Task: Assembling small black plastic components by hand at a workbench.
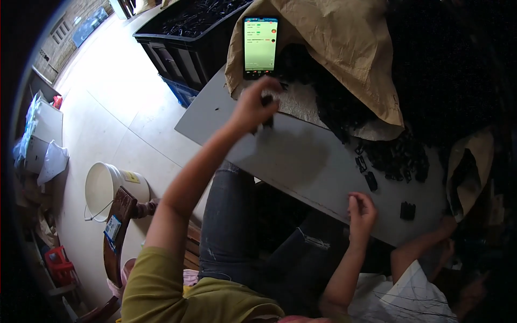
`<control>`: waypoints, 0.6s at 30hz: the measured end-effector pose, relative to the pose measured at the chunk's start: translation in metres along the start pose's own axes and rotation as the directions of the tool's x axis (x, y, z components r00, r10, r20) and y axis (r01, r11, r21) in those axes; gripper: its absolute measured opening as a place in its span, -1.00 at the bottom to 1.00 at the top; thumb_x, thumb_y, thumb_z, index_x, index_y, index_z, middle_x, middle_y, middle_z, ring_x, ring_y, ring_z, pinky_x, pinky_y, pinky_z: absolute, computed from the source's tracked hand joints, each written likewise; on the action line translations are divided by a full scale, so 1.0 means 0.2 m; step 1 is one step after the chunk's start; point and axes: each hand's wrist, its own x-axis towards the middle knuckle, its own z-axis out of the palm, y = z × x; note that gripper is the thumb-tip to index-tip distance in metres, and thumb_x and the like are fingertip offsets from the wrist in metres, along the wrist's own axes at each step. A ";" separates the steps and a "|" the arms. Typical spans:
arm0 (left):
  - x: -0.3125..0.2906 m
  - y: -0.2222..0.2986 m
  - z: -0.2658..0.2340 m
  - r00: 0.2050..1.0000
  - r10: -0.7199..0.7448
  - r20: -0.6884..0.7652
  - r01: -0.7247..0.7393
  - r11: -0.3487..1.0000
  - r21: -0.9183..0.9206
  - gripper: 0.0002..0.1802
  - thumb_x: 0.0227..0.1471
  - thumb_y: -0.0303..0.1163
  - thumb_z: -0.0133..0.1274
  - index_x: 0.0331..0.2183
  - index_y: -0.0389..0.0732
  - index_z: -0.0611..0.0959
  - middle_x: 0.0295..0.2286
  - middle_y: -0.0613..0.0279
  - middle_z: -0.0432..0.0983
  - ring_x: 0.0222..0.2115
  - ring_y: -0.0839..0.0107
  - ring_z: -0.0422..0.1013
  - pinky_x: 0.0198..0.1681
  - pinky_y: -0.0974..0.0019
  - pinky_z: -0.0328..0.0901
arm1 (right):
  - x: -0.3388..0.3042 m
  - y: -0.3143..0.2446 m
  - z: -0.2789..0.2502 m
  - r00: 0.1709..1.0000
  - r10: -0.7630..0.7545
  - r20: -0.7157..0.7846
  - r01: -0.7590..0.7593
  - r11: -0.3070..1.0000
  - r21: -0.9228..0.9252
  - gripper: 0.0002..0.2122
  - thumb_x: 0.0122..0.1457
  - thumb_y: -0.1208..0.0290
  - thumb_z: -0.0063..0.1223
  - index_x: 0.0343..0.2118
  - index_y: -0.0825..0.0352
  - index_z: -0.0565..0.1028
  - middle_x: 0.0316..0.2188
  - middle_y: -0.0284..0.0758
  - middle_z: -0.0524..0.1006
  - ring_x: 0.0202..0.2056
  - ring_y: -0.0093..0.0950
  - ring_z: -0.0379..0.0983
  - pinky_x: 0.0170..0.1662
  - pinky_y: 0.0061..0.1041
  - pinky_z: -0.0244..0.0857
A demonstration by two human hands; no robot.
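My left hand [257,106] is raised over the far left of the grey table, just below a lit phone [260,48]. Its fingers are curled around a small black piece [267,100], whose shape is mostly hidden. At the table's near edge my right hand [362,216] has its fingers loosely bent and apart, with nothing visible in them. Beyond it lie a few loose black plastic parts [371,181], and a ribbed black part [407,211] sits further right. A heap of similar black parts [396,159] spills from a brown paper sack [344,46].
A black crate [177,56] full of dark pieces stands left of the table. On the floor are a white bucket [107,185] and a wooden chair [123,215]. Another person's arm [423,245] reaches the table at right, near an upright paper bag [469,172].
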 end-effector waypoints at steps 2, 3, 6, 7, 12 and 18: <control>0.12 -0.09 -0.13 1.000 -0.026 0.003 0.025 0.988 0.155 -0.66 -0.07 -0.51 0.04 -0.15 -0.23 0.50 -0.21 0.16 0.42 -0.18 0.49 0.39 -0.18 0.42 0.32 | -0.02 0.04 -0.03 0.991 0.127 -0.051 -0.120 0.985 0.126 -0.90 0.14 0.47 0.03 -0.33 0.36 0.51 -0.39 -0.42 0.47 -0.49 -0.71 0.32 -0.46 -0.74 0.18; 0.18 -0.18 -0.17 0.995 0.089 -0.047 -0.070 0.945 0.319 -0.60 -0.13 -0.46 0.07 -0.14 -0.15 0.51 -0.21 0.13 0.45 -0.25 0.31 0.43 -0.19 0.32 0.33 | -0.02 0.05 -0.03 0.997 0.056 -0.057 -0.048 0.989 0.137 -0.91 0.16 0.47 0.01 -0.35 0.33 0.52 -0.43 -0.44 0.48 -0.54 -0.72 0.30 -0.50 -0.73 0.15; 0.26 -0.11 -0.20 0.983 -0.108 -0.150 0.155 0.922 0.356 -0.51 -0.20 -0.40 0.09 -0.10 -0.01 0.53 -0.16 0.07 0.46 -0.22 0.06 0.43 -0.16 0.17 0.33 | -0.02 0.07 -0.03 0.999 0.004 -0.040 -0.001 0.997 0.072 -0.91 0.17 0.45 0.01 -0.32 0.31 0.51 -0.45 -0.44 0.48 -0.54 -0.71 0.30 -0.50 -0.74 0.15; 0.29 -0.16 -0.23 0.955 0.184 -0.232 -0.059 0.886 0.460 -0.49 -0.20 -0.39 0.10 -0.09 -0.02 0.52 -0.16 0.07 0.46 -0.21 0.09 0.43 -0.13 0.19 0.32 | -0.01 0.08 -0.03 0.999 0.010 -0.053 -0.007 0.998 0.069 -0.91 0.17 0.45 0.01 -0.32 0.31 0.51 -0.45 -0.44 0.48 -0.54 -0.71 0.30 -0.50 -0.74 0.15; 0.24 0.09 -0.23 0.969 -0.241 -0.052 0.243 0.969 0.033 -0.75 -0.08 -0.53 -0.02 -0.27 -0.22 0.60 -0.52 0.22 0.52 -0.49 0.52 0.46 -0.40 0.43 0.36 | 0.09 0.10 -0.09 0.899 -0.239 -0.367 0.139 0.950 -0.279 -0.79 0.15 0.45 0.04 -0.17 0.37 0.47 -0.23 -0.34 0.43 -0.46 -0.65 0.35 -0.41 -0.66 0.27; 0.14 0.17 0.14 0.927 -0.145 0.345 0.059 0.967 0.248 -0.81 -0.09 -0.40 0.09 -0.32 -0.13 0.55 -0.65 0.17 0.47 -0.60 0.31 0.47 -0.53 0.24 0.32 | 0.21 0.10 -0.08 0.924 -0.316 -0.217 0.115 0.768 -0.630 -0.77 0.12 0.49 0.06 -0.13 0.32 0.44 -0.19 -0.23 0.42 -0.31 -0.33 0.45 -0.32 -0.43 0.37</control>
